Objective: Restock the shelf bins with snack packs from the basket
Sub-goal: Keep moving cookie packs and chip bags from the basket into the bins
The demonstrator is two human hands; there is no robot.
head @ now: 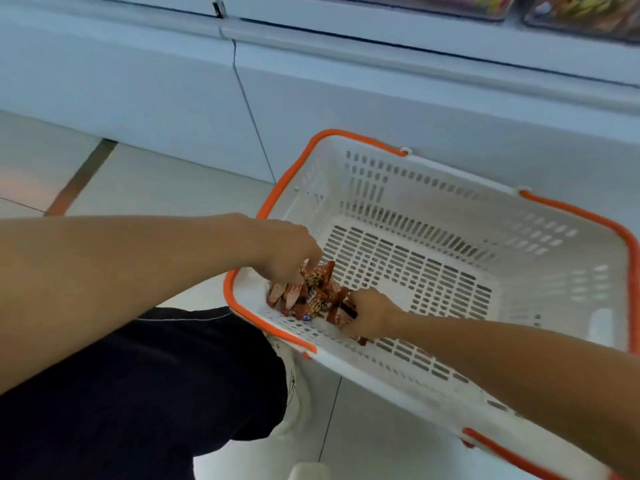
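A white plastic basket (pixel 540 244) with orange handles sits on the floor in front of the shelf base. Several small red-brown snack packs (pixel 313 294) lie heaped in its near left corner. My left hand (pixel 289 252) reaches down into the heap from the left, its fingers curled round packs at the top. My right hand (pixel 372 313) comes in from the right and grips packs at the heap's right edge. The fingertips of both hands are hidden among the wrappers.
The white shelf base (pixel 346 98) runs along the back. Shelf bins with coloured packs (pixel 581 8) show at the top right edge. My dark-trousered knee (pixel 156 375) and a white shoe (pixel 294 386) sit just left of the basket on the tiled floor.
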